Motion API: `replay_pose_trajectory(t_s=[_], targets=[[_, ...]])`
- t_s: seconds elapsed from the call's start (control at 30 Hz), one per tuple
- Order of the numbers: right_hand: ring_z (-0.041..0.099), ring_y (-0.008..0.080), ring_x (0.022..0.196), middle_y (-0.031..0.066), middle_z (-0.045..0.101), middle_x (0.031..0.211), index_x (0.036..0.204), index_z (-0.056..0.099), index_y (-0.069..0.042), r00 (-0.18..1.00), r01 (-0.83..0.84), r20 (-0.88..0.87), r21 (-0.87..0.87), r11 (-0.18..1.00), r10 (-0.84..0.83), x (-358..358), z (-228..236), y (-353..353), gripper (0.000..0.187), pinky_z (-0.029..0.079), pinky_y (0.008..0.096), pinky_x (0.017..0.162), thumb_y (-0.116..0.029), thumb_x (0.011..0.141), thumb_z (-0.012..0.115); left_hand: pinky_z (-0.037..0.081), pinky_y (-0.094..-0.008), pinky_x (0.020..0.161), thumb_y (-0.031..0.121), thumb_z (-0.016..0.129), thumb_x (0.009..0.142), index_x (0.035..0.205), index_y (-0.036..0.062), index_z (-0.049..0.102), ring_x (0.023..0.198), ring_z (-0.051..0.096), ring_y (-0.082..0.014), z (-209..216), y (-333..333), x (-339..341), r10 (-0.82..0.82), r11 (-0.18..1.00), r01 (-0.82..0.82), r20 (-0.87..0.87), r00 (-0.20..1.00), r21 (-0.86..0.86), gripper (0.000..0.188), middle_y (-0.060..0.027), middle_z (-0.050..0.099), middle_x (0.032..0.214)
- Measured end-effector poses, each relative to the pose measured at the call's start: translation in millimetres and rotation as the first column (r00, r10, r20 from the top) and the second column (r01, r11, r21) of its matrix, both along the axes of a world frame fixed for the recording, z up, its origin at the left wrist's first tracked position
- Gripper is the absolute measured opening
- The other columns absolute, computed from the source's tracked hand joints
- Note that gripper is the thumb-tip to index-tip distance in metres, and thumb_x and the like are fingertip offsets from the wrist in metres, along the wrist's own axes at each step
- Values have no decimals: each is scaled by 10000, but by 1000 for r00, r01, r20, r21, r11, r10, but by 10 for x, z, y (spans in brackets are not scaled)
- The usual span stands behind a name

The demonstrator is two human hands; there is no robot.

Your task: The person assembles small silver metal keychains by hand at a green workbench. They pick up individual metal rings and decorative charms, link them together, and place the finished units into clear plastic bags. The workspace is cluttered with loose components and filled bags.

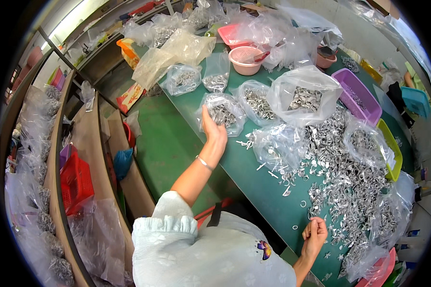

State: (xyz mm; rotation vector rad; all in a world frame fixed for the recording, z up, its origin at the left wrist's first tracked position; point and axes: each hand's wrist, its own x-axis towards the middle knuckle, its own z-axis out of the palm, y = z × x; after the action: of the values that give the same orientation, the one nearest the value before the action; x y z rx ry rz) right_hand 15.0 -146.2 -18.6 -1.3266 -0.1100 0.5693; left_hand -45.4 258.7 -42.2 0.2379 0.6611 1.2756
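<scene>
My left hand (214,130) reaches to a clear plastic bag of silvery metal rings (222,115) near the table's left edge. Its fingers are stretched out along the near side of the bag and do not close round it. Beside the lower edge of a large loose heap of small silvery metal pieces (342,167), my right hand (314,234) has its fingers curled and pressed together. Whatever lies between those fingertips, if anything, is too small to make out. A single loose ring (295,227) rests on the green table (254,191) just left of the right hand.
More clear bags of metal pieces (257,100) stand beyond my hands. Pink bowls (245,61), a purple tray (357,98) and a yellow-green tray (390,150) stand around the heap. Left of the aisle, shelves carry bagged parts and a red basket (76,184).
</scene>
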Motion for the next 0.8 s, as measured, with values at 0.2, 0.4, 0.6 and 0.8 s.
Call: replay_pose_trajectory(t_s=[0.2, 0.4, 0.6, 0.8], targets=[[275, 22, 432, -44, 348, 524, 845, 537, -12, 1000, 12, 9, -13, 1000, -12, -70, -34, -41, 104, 206, 187, 386, -96, 892, 501, 388, -359, 877, 165, 413, 857, 1032, 53, 523, 939, 523, -205, -91, 70, 197, -21, 968, 39, -72, 997, 247, 235, -63, 561, 1014], [269, 21, 434, -48, 348, 530, 849, 540, -11, 1000, 13, 3, -50, 999, -13, -122, -139, -73, 105, 207, 186, 386, -99, 893, 501, 212, -453, 1040, 26, 468, 770, 1256, -32, 363, 1239, 220, -480, -255, -181, 75, 527, 596, 663, -844, 104, 454, 500, -361, 126, 1342], [346, 43, 556, -29, 392, 670, 991, 522, -2, 999, 34, -42, -42, 999, -35, -19, -122, -134, 141, 277, 194, 462, -88, 880, 507, 314, -515, 928, 119, 588, 736, 1154, 29, 514, 1171, 354, -420, -175, -199, -43, 760, 490, 743, -641, -109, 455, 434, -279, 320, 1298], [423, 78, 655, 9, 485, 826, 1097, 521, 1, 958, 244, -202, 191, 951, -205, 110, -120, -350, 252, 342, 212, 561, -36, 847, 528, 304, -471, 958, 159, 595, 787, 1228, 27, 443, 1184, 330, -418, -280, -114, -203, 826, 369, 769, -564, -14, 522, 485, -260, 313, 1317]])
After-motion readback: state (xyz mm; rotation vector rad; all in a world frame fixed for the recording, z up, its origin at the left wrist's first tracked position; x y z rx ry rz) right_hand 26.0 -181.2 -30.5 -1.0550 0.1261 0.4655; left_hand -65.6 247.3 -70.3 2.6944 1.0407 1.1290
